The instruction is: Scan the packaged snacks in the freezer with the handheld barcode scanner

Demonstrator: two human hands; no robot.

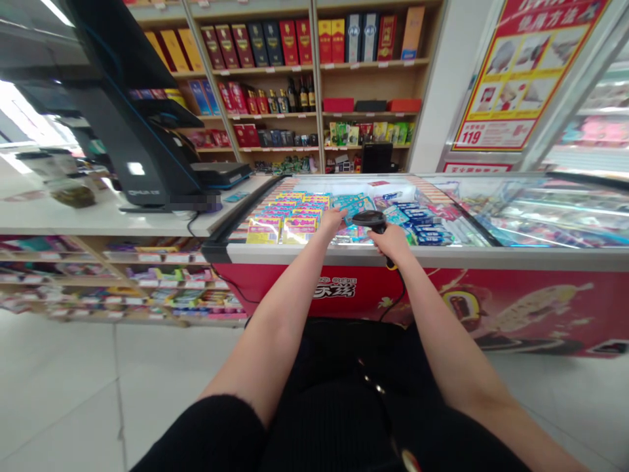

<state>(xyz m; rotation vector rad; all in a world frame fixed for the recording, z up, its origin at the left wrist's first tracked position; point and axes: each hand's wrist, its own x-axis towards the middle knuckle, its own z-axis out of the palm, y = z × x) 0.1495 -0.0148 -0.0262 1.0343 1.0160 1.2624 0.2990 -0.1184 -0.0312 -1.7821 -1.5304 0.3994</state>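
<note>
Evidently, a black handheld scanner (369,219) is held by its handle in the right hand (390,242), its head turned leftward. Light-blue packets (354,203) are met by the left hand's (332,221) fingertips; whether one is pinched cannot be told. Yellow-and-pink packets (301,221) are laid left of that hand, dark-blue packets (415,219) right of the scanner grip.

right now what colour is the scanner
The scanner is mostly black, best seen in the head view.

Wooden shelves (363,80), pale tiled floor (73,380)
</note>
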